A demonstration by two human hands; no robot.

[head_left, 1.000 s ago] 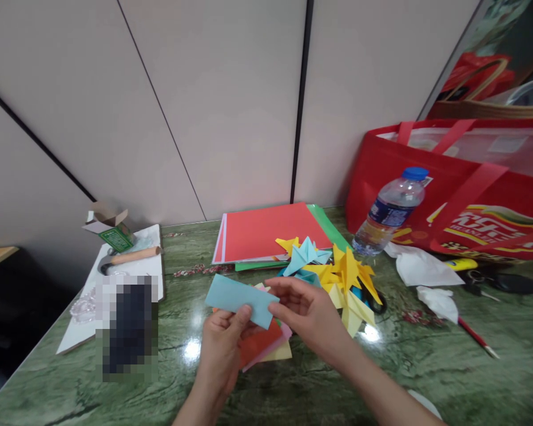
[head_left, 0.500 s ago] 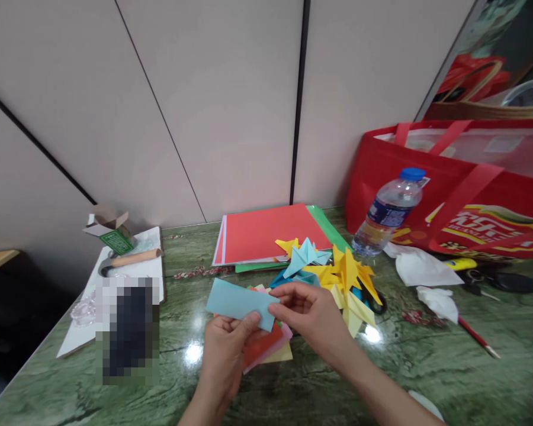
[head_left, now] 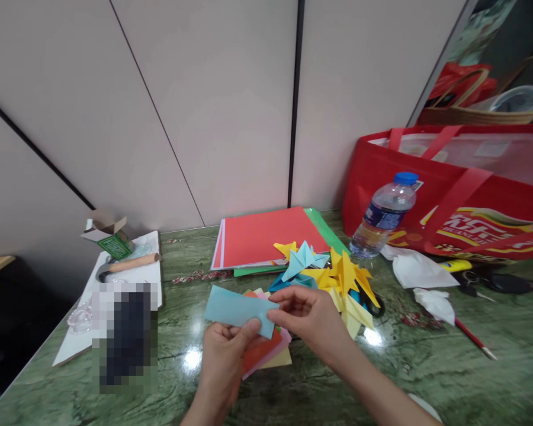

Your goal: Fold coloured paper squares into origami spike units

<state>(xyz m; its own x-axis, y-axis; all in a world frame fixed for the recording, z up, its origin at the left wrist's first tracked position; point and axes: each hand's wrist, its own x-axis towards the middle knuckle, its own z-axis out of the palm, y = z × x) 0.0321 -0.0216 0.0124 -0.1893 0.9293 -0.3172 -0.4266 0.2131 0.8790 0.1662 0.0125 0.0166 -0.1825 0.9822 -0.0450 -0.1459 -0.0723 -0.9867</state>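
Observation:
I hold a folded light blue paper strip [head_left: 231,309] above a green marble table [head_left: 426,367]. My left hand [head_left: 224,361] pinches its lower edge with the thumb on top. My right hand [head_left: 308,319] pinches its right end between thumb and fingers. Under the strip lies a small stack of coloured paper squares [head_left: 266,352], orange on top. Just beyond my right hand sits a pile of folded yellow and blue paper shapes [head_left: 333,275].
A stack of large coloured sheets [head_left: 266,236] lies against the wall. A water bottle [head_left: 384,216] and red bag [head_left: 462,189] stand at right, with crumpled tissues [head_left: 415,269], keys and a red pencil [head_left: 475,340]. At left, a white board [head_left: 146,275] carries a hammer [head_left: 127,264] and small box [head_left: 109,235].
My right hand's fingers have closed from spread to a pinch on the strip's right end. The strip has dropped slightly toward the table.

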